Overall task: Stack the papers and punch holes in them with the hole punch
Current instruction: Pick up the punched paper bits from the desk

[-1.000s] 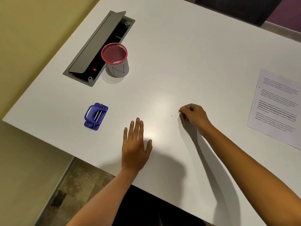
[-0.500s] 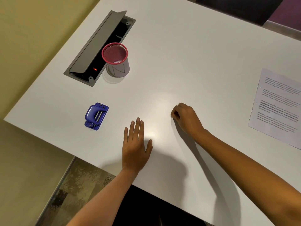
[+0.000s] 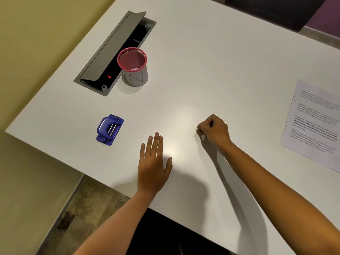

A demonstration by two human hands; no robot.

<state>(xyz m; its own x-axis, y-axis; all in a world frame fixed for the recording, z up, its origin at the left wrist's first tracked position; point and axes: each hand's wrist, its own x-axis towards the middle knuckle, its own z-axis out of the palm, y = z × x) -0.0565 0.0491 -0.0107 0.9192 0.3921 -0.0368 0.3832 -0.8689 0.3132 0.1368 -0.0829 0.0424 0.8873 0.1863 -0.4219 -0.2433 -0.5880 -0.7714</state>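
Observation:
A blue hole punch (image 3: 109, 130) lies on the white table (image 3: 211, 61) near its left front edge. Printed papers (image 3: 316, 124) lie flat at the right edge of view. My left hand (image 3: 153, 166) rests palm down on the table right of the punch, holding nothing. Between that hand and the papers, my right hand (image 3: 214, 130) is curled, its fingertips pinched together against the tabletop. Whether anything tiny sits between those fingertips I cannot tell.
A red-rimmed mesh cup (image 3: 133, 67) stands beside an open grey cable hatch (image 3: 117, 52) at the back left. A dark chair (image 3: 266, 10) is beyond the table's far edge. The table's front edge runs just behind my left wrist.
My right hand slid left over a small dark speck on the table, and its fingers pinched down there; the speck is no longer visible. My left hand, the punch and the papers stayed put.

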